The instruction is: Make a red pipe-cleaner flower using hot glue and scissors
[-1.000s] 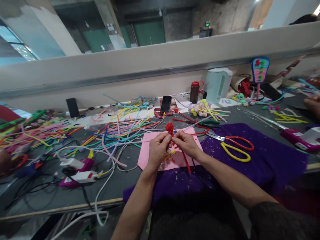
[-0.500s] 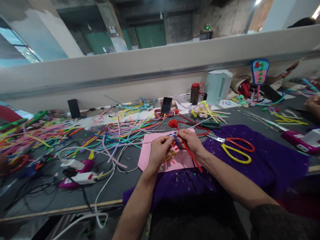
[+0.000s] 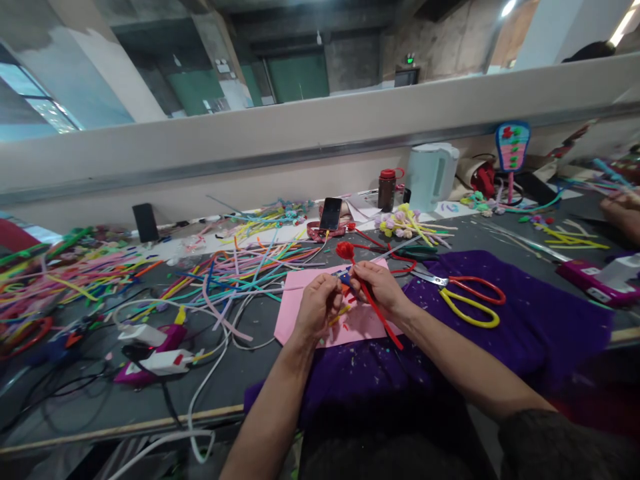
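Over the pink sheet, my two hands are close together. My right hand pinches a red pipe-cleaner flower; its fuzzy head sticks up past my fingers and its stem slants down to the right. Between my hands is a small dark-blue piece, its kind unclear. My left hand has its fingers curled closed beside that piece, and what they grip is hidden. Scissors with one red and one yellow handle lie to the right on purple cloth.
Loose pipe cleaners spread to the left, near power strips and a white cable. At the back are a phone, a brown bottle and a kettle. Another person's hand is at far right.
My left hand has drawn slightly down and left, its fingers curling in more. The blue piece now lies at a flatter angle. The red flower stays in my right hand.
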The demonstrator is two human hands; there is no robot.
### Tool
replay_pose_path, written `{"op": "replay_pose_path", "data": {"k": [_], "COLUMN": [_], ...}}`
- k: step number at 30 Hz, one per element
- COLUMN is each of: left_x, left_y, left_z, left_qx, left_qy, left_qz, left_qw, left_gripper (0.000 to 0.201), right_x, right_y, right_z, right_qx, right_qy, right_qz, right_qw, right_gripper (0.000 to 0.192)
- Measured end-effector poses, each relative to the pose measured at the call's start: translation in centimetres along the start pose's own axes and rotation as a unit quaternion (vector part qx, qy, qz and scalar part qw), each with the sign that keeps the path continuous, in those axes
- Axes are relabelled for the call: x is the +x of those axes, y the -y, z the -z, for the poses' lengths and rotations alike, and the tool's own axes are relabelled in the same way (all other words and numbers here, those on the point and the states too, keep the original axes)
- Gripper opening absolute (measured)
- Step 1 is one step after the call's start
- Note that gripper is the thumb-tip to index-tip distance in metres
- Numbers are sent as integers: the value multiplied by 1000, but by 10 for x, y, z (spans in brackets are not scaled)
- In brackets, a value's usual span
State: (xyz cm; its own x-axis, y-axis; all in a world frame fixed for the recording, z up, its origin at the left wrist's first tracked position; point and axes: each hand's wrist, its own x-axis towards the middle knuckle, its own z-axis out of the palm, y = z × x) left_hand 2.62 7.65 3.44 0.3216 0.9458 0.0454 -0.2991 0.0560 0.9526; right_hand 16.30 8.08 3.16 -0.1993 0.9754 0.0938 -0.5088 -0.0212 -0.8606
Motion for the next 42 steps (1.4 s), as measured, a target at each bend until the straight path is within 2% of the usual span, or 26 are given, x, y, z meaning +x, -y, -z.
{"op": "replay_pose_path", "data": {"k": [4, 9, 14, 21, 24, 32, 35, 38, 42], "left_x": [-1, 0, 0, 1, 0, 1, 1, 1, 3], "left_y": [2, 4, 4, 2, 1, -2, -2, -1, 3], "left_z": [1, 5, 7, 9, 9, 9, 10, 9, 8], "left_qx": [-4, 0, -3, 22, 19, -3, 25, 18, -50], "left_qy": [18, 31, 48, 24, -8, -60, -69, -76, -71], "left_qz": [17, 7, -1, 6, -1, -18, -8, 19, 64], "left_qw": [1000, 1000, 999, 999, 1000, 998, 997, 997, 994], "left_gripper": [22, 23, 20, 19, 17, 38, 25, 32, 33], "right_x": [1, 1, 0, -3, -3, -4, -5, -7, -9], "right_y": [0, -2, -3, -1, -1, 0, 1, 0, -5], "right_z": [2, 3, 4, 2, 2, 2, 1, -2, -5], "right_qx": [-12, -21, -29, -41, -47, -54, -72, -119, -186], "right_qy": [12, 41, 46, 46, 40, 47, 51, 44, 32], "right_qz": [3, 5, 1, 3, 0, 0, 9, 27, 55], "right_qw": [1000, 999, 999, 998, 998, 997, 996, 992, 980], "right_gripper": [23, 23, 22, 23, 24, 25, 25, 26, 26]}}
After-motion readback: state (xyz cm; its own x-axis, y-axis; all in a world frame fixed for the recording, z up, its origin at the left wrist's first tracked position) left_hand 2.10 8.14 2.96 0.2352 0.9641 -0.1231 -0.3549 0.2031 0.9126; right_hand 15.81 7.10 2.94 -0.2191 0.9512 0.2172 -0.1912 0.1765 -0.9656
